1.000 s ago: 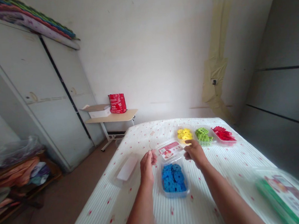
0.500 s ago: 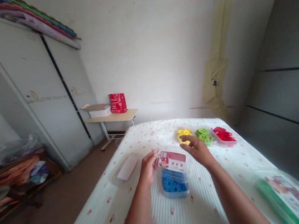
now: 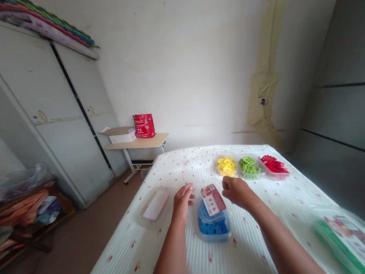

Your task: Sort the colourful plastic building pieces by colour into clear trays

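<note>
At the left of the tablecloth [image 3: 124,253], a pale-panelled lid [image 3: 156,205] lies flat, set apart from the boxes, perhaps so that the middle has free room. Next to it, the left hand [image 3: 182,202] is raised with loosely bent fingers, parted, and nothing is seen between them; it is just beside the work, maybe for guiding. In the middle, directly before the person, stands the clear container [image 3: 215,237] with blue pieces [image 3: 213,228], probably placed there because both hands reach it equally. Over its far part is the labelled lid [image 3: 213,199], turned askew; whether it touches the rim, one cannot tell. Behind are yellow pieces [image 3: 226,164] in their own box. The right hand [image 3: 236,190] has its fingers curled closed, seemingly pinching the lid's right edge to control its angle. Further right, green pieces [image 3: 248,164] and red pieces [image 3: 271,163] make one row with the yellow, seemingly divided by colour. At the near right corner is a bigger clear box [image 3: 357,237] with something green
</note>
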`<control>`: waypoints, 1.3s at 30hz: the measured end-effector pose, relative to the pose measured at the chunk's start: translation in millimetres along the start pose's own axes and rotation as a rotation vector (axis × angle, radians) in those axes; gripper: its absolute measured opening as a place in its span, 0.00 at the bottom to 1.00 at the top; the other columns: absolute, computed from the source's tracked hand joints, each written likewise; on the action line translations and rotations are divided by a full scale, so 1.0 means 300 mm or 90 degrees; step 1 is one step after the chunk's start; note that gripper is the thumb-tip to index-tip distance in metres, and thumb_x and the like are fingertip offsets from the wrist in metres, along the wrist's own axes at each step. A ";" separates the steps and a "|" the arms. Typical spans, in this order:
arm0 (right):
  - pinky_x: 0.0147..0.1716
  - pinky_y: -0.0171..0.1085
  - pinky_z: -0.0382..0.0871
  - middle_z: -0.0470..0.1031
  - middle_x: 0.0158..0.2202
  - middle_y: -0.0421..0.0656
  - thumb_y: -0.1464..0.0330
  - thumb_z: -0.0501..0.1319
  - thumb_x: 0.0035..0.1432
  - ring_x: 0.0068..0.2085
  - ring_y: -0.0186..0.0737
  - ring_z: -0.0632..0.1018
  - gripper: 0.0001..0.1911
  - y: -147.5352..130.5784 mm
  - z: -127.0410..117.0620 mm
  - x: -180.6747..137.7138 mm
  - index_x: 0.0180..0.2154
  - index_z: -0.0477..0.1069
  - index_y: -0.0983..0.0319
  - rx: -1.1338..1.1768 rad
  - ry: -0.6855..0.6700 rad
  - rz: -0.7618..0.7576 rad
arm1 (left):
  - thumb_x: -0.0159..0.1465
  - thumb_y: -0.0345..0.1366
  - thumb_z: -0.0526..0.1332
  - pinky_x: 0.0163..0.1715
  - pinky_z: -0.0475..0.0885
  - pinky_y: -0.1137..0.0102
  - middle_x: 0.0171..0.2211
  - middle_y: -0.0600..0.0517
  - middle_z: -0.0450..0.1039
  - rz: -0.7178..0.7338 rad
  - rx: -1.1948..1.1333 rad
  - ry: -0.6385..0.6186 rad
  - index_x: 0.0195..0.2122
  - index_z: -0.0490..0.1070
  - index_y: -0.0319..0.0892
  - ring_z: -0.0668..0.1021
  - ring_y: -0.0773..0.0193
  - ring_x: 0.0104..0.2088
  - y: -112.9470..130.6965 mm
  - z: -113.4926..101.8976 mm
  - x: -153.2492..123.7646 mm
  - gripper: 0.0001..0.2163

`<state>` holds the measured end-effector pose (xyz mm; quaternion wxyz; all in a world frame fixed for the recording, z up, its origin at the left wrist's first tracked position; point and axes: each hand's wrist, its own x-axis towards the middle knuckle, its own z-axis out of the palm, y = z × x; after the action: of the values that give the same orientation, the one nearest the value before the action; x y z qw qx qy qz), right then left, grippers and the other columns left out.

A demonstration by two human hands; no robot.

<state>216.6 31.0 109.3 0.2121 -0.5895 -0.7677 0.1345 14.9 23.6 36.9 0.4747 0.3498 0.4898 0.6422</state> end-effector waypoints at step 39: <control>0.23 0.33 0.59 0.68 0.19 0.37 0.67 0.55 0.44 0.21 0.32 0.67 0.06 0.060 0.189 0.081 0.21 0.67 0.61 0.465 0.037 0.163 | 0.51 0.36 0.60 0.42 0.67 0.68 0.34 0.47 0.78 0.115 0.203 -0.003 0.33 0.75 0.39 0.77 0.59 0.38 -0.005 0.041 -0.019 0.10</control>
<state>199.3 61.6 55.5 0.4110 -0.5695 -0.5835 0.4077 28.4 22.0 39.1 0.3545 0.4647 0.5509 0.5957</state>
